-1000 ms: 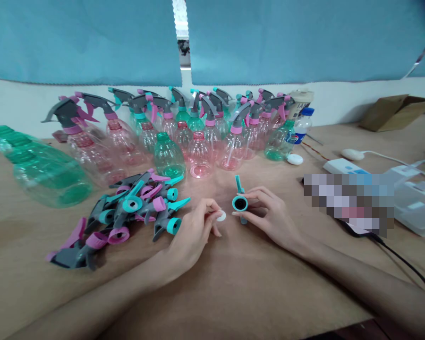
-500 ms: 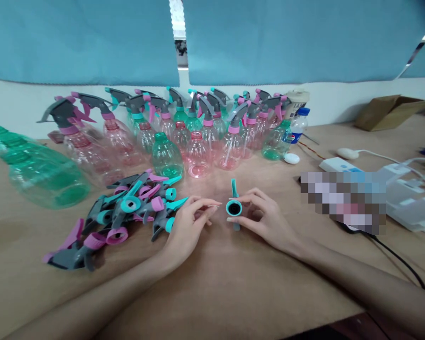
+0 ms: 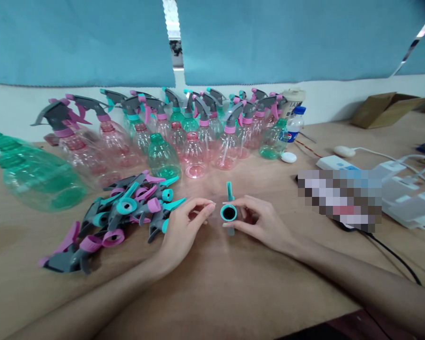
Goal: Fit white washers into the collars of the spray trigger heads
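Between the thumb and fingers of my right hand [image 3: 265, 219] is a spray trigger head [image 3: 228, 212], its teal collar facing up and its trigger pointing away from me. My left hand [image 3: 187, 222] is just left of it, thumb and fingertips pinched together. Whatever they hold, if anything, is too small to make out. Beside my left wrist lies a pile of loose spray heads [image 3: 127, 205], grey with pink or teal parts. Beyond the hands stand an open green bottle [image 3: 163, 158] and an open pink bottle [image 3: 195, 158].
Several bottles fitted with spray heads [image 3: 230, 137] line the back by the wall. Large green bottles [image 3: 38, 174] are at the left. On the right are a Pepsi bottle [image 3: 295, 125], a white oval object [image 3: 288, 157], a blurred-out item [image 3: 340, 200], cables and a cardboard box [image 3: 386, 109].
The view has shifted slightly. My left thumb and fingertips have come closer together in a pinch. My right hand keeps the spray head in about the same place.
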`<move>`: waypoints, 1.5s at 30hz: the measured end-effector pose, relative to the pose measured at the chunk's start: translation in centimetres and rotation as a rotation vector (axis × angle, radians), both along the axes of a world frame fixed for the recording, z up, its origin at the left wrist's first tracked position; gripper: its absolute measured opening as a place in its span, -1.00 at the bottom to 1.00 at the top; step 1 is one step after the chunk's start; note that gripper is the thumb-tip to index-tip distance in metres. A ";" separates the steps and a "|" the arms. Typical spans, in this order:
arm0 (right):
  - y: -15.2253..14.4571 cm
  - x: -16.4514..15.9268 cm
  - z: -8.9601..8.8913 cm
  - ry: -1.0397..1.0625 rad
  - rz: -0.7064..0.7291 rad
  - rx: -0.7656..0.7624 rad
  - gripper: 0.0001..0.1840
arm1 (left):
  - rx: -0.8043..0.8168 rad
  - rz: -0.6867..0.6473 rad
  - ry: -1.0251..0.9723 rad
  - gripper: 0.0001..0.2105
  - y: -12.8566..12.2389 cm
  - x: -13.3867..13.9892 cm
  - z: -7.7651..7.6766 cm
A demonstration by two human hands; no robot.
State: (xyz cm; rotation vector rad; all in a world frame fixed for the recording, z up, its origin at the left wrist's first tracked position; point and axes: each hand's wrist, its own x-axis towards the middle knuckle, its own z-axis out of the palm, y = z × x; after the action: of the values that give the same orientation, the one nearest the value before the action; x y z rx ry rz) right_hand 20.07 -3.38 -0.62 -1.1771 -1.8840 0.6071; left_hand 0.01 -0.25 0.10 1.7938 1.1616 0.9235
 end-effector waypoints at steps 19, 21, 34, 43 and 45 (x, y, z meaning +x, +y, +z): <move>-0.1 0.2 -0.4 -0.064 0.131 -0.026 -0.62 | 0.397 -0.122 0.072 -0.86 -2.1 0.4 0.8; -0.1 0.2 -0.5 -0.067 0.129 -0.019 -0.62 | 0.380 -0.123 0.093 -0.86 -2.0 0.4 0.8; -0.2 0.0 0.2 -0.027 0.168 -0.046 -0.64 | 0.660 -0.203 0.178 -0.93 -1.7 0.0 1.0; 0.0 0.6 -0.2 -0.055 0.184 -0.029 -0.63 | 1.058 -0.389 0.272 -0.82 -0.5 -1.0 1.1; 0.0 0.6 -0.4 -0.072 0.193 -0.004 -0.62 | 1.067 -0.395 0.268 -0.82 -0.6 -0.7 1.1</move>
State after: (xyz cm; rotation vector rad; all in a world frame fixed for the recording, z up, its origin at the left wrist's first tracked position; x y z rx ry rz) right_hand 20.70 -3.38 -1.05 -1.0388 -2.0744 0.6813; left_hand -0.69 -0.85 1.24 2.9240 0.3708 1.1800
